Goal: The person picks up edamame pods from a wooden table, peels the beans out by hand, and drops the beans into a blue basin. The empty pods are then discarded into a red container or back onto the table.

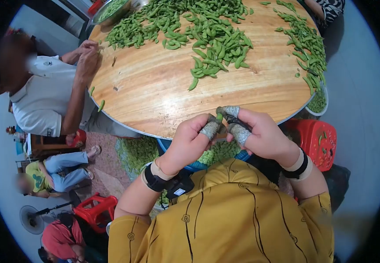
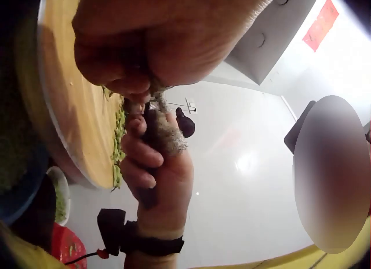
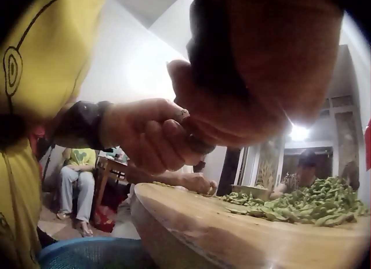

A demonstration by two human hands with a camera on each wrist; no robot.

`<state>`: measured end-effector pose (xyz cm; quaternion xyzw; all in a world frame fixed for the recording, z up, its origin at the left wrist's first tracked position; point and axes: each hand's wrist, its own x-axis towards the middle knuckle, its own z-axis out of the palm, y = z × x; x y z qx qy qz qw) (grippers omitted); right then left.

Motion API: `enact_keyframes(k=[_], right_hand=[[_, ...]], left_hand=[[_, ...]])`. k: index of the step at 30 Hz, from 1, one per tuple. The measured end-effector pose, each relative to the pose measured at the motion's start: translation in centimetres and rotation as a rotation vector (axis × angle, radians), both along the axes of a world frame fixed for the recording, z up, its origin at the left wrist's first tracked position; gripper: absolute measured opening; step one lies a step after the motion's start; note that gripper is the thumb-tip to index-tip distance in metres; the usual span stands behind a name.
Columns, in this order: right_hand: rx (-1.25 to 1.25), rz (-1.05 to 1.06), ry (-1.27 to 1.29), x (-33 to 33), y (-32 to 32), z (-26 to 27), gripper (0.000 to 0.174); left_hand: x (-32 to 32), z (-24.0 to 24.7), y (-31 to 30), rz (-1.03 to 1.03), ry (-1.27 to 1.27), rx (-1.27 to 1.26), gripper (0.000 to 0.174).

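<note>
In the head view a green pod point(image 1: 219, 117) is pinched between the wrapped fingers of both hands, in front of the table's near edge. The left hand point(image 1: 193, 139) grips it from one side, thumb and fingertips bound in grey wrapping. Facing it, the right hand point(image 1: 260, 131), wrapped likewise, holds the other side. Below the hands lie shelled green beans point(image 1: 218, 153) in a blue basket point(image 1: 194, 166). In the left wrist view the right hand point(image 2: 159, 159) has its fingers curled; the right wrist view shows the left hand point(image 3: 153, 136) curled too, the pod hidden.
Piles of pods point(image 1: 220, 44) cover the far part of the round wooden table point(image 1: 155, 87), with more along its right edge. A red stool point(image 1: 321, 144) and a bowl of beans point(image 1: 317, 103) stand at the right. A person point(image 1: 45, 92) sits at the left; others are farther back.
</note>
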<state>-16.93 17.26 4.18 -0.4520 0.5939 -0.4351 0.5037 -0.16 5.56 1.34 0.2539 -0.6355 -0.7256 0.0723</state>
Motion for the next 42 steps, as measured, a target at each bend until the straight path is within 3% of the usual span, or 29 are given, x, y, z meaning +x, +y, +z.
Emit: enact_keyframes(k=[2, 3, 5, 6, 8, 13, 15, 16, 18, 19, 21, 22, 24, 25, 27, 29, 31, 33, 34, 37, 38, 39, 40, 42], right_hand=[[0.040, 0.025, -0.088, -0.2, -0.1, 0.0, 0.047], [0.080, 0.051, -0.174, -0.3, -0.1, -0.1, 0.046], [0.126, 0.008, -0.252, -0.1, 0.0, 0.3, 0.044], [0.168, -0.027, -0.325, -0.1, 0.0, 0.5, 0.042], [0.144, -0.045, -0.300, -0.2, 0.2, 1.0, 0.040], [-0.011, -0.031, -0.263, 0.5, -0.1, 0.4, 0.039], [0.002, -0.004, -0.192, 0.4, -0.2, 0.0, 0.039], [0.004, -0.002, -0.191, 0.4, -0.2, 0.0, 0.039], [0.154, -0.034, -0.328, 0.3, -0.2, 0.0, 0.039], [0.156, -0.035, -0.329, 0.4, -0.2, 0.0, 0.039], [0.218, -0.104, -0.552, 0.8, -0.1, 0.1, 0.038], [0.218, -0.104, -0.552, 0.9, 0.0, 0.0, 0.038], [0.172, -0.132, -0.680, 1.3, 0.3, -0.5, 0.034], [0.175, -0.130, -0.681, 1.6, 0.3, -1.6, 0.034], [-0.455, -0.133, 0.181, 2.1, 0.3, -4.1, 0.034], [-0.457, -0.104, 0.270, 1.6, 0.4, -4.1, 0.033], [-0.466, -0.073, 0.365, 0.9, 0.0, -3.4, 0.032], [-0.182, -0.047, 0.226, 0.5, -0.3, -2.8, 0.025], [-0.180, -0.043, 0.229, 0.5, -0.4, -2.6, 0.025], [-0.163, -0.020, 0.411, 1.0, -1.0, -2.4, 0.019], [-0.221, 0.018, 0.647, 1.3, -0.9, -2.8, 0.019], [-0.279, 0.056, 0.883, 1.5, -0.9, -3.0, 0.019], [-0.279, 0.058, 0.889, 1.3, -1.0, -2.9, 0.019], [-0.227, 0.342, 0.710, 1.0, -1.0, -3.0, 0.019]], left_hand=[[-0.2, 0.2, 0.4, -0.003, 0.137, -0.340, 0.015], [-0.3, 0.2, 0.3, -0.007, 0.136, -0.338, 0.015], [-0.3, 0.1, 0.1, -0.071, 0.222, -0.739, 0.016], [-0.2, 0.2, 0.2, -0.070, 0.222, -0.738, 0.016], [0.0, 0.4, 0.2, 0.019, 0.080, -0.231, 0.016], [0.0, -0.2, 0.1, 0.022, 0.078, -0.229, 0.013], [0.0, -1.0, 0.1, 0.049, 0.118, -0.463, 0.014], [0.0, -1.2, 0.0, 0.051, 0.118, -0.461, 0.014], [0.1, -1.3, -0.4, 0.019, 0.220, -0.978, 0.015], [0.2, -1.1, -0.3, 0.019, 0.219, -0.976, 0.015], [0.5, -0.2, 0.2, 0.017, 0.029, 0.024, 0.017], [0.5, -0.3, 0.2, 0.016, 0.029, 0.025, 0.017], [0.5, -0.8, 0.1, -0.049, 0.365, 0.918, 0.017], [0.5, -1.3, 0.3, -0.039, 0.399, 1.025, 0.017], [0.3, -1.8, 0.1, -0.056, 0.368, 1.006, 0.019], [0.5, -2.2, 0.1, -0.072, 0.336, 0.992, 0.021], [0.5, -2.4, 0.1, 0.010, 0.205, 0.850, 0.017], [0.5, -1.8, 0.5, 0.041, 0.161, 0.790, 0.016], [0.5, -1.6, 0.6, 0.072, 0.118, 0.728, 0.014], [0.9, -2.6, 0.2, 0.010, 0.013, 0.523, 0.016], [1.4, -2.6, 0.0, 0.011, 0.020, 0.523, 0.016], [2.3, -2.5, -0.1, -0.083, 0.000, 0.012, 0.018], [3.4, -2.4, -0.3, -0.168, -0.023, -0.500, 0.021], [6.2, -1.2, -0.9, -0.463, -0.422, -0.934, 0.025]])
